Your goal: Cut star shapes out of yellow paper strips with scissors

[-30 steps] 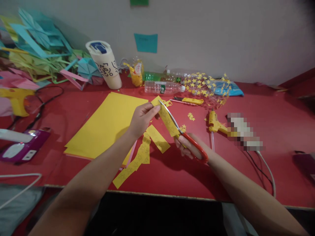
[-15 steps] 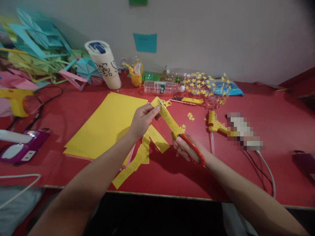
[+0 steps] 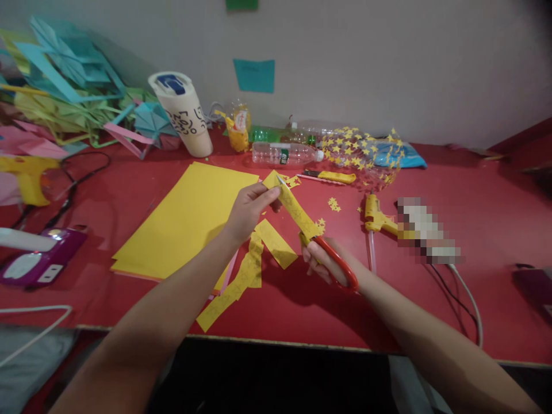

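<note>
A narrow yellow paper strip with pencilled outlines is pinched at its far end by my left hand, thumb on top. My right hand grips red-handled scissors, whose blade tip rises at the strip's far end beside my left thumb. Most of the blades are hidden behind the strip. More marked yellow strips lie on the table beneath my hands. Small cut yellow stars sit in a little pile beyond the scissors.
A stack of yellow paper lies left on the red table. Behind are a white tumbler, a clear plastic bottle and a yellow box cutter. A yellow glue gun lies right; folded paper shapes crowd the left.
Both hands stay nearly in place. The scissors and the strip have shifted only very slightly; the rest of the table looks the same.
</note>
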`<state>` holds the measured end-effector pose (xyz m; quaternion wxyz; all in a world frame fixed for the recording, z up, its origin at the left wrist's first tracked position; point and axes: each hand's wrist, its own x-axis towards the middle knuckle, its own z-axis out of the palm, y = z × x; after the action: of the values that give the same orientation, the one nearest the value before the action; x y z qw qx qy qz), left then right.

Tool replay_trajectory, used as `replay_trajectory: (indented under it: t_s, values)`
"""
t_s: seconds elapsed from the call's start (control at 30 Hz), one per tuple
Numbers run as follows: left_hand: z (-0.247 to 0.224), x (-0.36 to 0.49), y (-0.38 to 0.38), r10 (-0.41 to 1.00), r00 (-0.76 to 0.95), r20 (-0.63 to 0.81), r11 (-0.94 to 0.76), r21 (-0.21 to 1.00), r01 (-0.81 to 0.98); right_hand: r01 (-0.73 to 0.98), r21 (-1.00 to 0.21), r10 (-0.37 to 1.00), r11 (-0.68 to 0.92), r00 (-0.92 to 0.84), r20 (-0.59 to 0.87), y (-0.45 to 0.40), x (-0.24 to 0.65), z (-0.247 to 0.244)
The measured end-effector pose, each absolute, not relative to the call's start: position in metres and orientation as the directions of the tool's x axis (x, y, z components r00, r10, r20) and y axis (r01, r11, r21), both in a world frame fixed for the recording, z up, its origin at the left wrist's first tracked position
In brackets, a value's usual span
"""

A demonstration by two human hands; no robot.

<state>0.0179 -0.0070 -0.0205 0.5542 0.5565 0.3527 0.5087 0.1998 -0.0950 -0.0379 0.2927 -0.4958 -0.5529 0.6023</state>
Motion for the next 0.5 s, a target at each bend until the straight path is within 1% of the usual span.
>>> replay_trajectory:
  t_s: [0.1, 0.27, 0.5]
  values:
    - [-0.022, 0.017, -0.006, 0.953, 0.251, 0.167, -0.119, 0.973, -0.198, 0.185, -0.959, 0.891, -0.215, -0.365, -0.271, -0.095, 0.199, -0.035]
    - [-0.022, 0.017, -0.006, 0.948, 0.268, 0.17, -0.123, 0.975, -0.184, 0.215, -0.945, 0.882, -0.248, -0.353, -0.312, -0.096, 0.198, -0.028]
    - [-0.022, 0.016, -0.006, 0.945, 0.279, 0.168, -0.113, 0.972, -0.205, 0.234, -0.938, 0.885, -0.255, -0.336, -0.324, -0.096, 0.197, -0.026]
